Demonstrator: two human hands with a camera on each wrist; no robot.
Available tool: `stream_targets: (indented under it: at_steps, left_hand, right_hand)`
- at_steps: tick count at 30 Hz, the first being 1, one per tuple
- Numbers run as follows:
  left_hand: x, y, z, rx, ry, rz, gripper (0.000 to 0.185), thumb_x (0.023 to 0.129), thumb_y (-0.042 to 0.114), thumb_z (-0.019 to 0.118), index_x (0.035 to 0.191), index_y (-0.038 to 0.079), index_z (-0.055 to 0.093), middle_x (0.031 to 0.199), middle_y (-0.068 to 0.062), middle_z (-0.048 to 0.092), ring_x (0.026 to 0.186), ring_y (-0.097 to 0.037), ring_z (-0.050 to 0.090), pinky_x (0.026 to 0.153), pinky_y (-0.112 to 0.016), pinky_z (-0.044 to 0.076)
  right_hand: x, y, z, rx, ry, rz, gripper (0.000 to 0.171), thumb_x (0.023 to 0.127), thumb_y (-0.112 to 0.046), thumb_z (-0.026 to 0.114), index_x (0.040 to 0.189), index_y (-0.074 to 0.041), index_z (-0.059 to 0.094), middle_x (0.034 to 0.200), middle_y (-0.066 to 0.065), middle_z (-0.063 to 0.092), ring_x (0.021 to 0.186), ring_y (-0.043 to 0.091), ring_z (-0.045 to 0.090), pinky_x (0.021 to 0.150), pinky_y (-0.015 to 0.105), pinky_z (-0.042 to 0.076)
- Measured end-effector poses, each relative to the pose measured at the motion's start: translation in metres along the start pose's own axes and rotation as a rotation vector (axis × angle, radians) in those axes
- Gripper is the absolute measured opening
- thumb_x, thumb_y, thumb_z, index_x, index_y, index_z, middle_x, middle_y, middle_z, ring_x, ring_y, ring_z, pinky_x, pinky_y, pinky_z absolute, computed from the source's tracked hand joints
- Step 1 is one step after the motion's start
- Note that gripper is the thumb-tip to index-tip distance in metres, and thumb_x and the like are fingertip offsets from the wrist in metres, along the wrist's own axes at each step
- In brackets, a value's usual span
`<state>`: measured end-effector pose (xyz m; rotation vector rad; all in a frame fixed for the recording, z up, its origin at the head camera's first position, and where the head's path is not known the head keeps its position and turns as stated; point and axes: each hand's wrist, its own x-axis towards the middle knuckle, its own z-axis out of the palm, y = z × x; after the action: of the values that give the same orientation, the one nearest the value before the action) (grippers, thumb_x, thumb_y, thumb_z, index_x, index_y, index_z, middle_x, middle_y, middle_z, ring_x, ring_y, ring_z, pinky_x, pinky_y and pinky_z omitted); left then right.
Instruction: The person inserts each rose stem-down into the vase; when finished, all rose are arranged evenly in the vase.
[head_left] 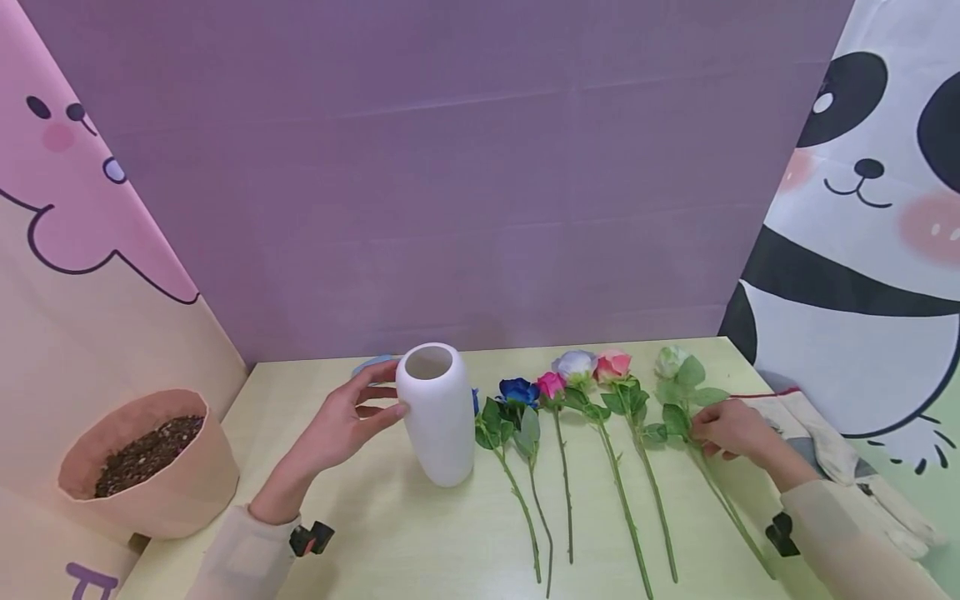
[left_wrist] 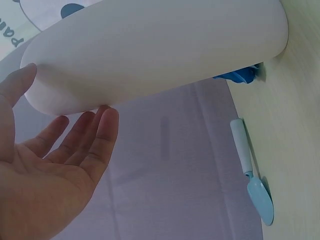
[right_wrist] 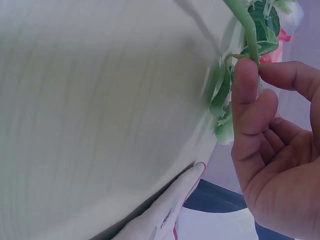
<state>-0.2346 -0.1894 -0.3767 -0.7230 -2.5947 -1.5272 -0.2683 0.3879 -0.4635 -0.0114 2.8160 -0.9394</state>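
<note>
With the left hand (head_left: 341,429) spread open, only fingertips against the upright white vase (head_left: 437,414), a nudge could topple it, while the right hand (head_left: 731,429) pinching the pale rose's stem (head_left: 716,492) could bend it.

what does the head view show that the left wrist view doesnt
Only the head view shows the row of artificial flowers lying on the table, the right hand pinching the pale green rose stem, the tan pot of soil and the gloves. Only the left wrist view shows the whole light blue trowel with white handle. Both share the tall white ceramic vase, the left hand with straight fingers at its side, and the pale yellow-green table.
</note>
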Motion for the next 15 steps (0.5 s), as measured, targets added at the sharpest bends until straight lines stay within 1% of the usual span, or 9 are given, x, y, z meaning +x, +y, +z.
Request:
stream_targets:
  at_steps: [3, 7, 11, 15]
  left_hand:
    - [0.001, -0.001, 0.001, 0.005, -0.005, -0.004, 0.063, 0.092, 0.032, 0.073, 0.148, 0.026, 0.044, 0.144, -0.005, 0.053, 0.124, -0.032, 0.062, 0.096, -0.031, 0.058]
    - [0.001, -0.001, 0.003, 0.015, -0.006, -0.013, 0.065, 0.092, 0.033, 0.073, 0.149, 0.026, 0.042, 0.145, -0.005, 0.052, 0.125, -0.033, 0.061, 0.099, -0.037, 0.057]
    - [0.002, -0.002, 0.004, 0.021, -0.007, -0.015, 0.066, 0.092, 0.033, 0.073, 0.149, 0.026, 0.041, 0.145, -0.007, 0.053, 0.126, -0.035, 0.06, 0.1, -0.043, 0.056]
    - [0.003, -0.003, 0.005, 0.017, -0.014, -0.026, 0.066, 0.092, 0.034, 0.072, 0.15, 0.027, 0.04, 0.145, -0.006, 0.052, 0.127, -0.034, 0.06, 0.101, -0.044, 0.056]
  right_hand:
    - [-0.002, -0.002, -0.004, 0.029, -0.006, -0.001, 0.025, 0.092, -0.012, 0.062, 0.106, 0.007, 0.068, 0.08, 0.007, 0.071, 0.068, 0.014, 0.069, 0.056, 0.032, 0.055]
    - [-0.004, -0.007, -0.011, 0.058, -0.005, -0.017, 0.034, 0.096, -0.014, 0.059, 0.116, 0.013, 0.063, 0.093, 0.018, 0.073, 0.072, 0.017, 0.071, 0.056, 0.032, 0.055]
    - [-0.005, -0.012, -0.015, 0.091, -0.013, -0.016, 0.037, 0.1, -0.016, 0.055, 0.12, 0.014, 0.06, 0.099, 0.02, 0.074, 0.075, 0.018, 0.073, 0.057, 0.031, 0.054]
    - [-0.006, -0.02, -0.019, 0.131, -0.021, -0.005, 0.04, 0.102, -0.017, 0.051, 0.125, 0.015, 0.057, 0.102, 0.02, 0.074, 0.078, 0.017, 0.073, 0.059, 0.031, 0.054]
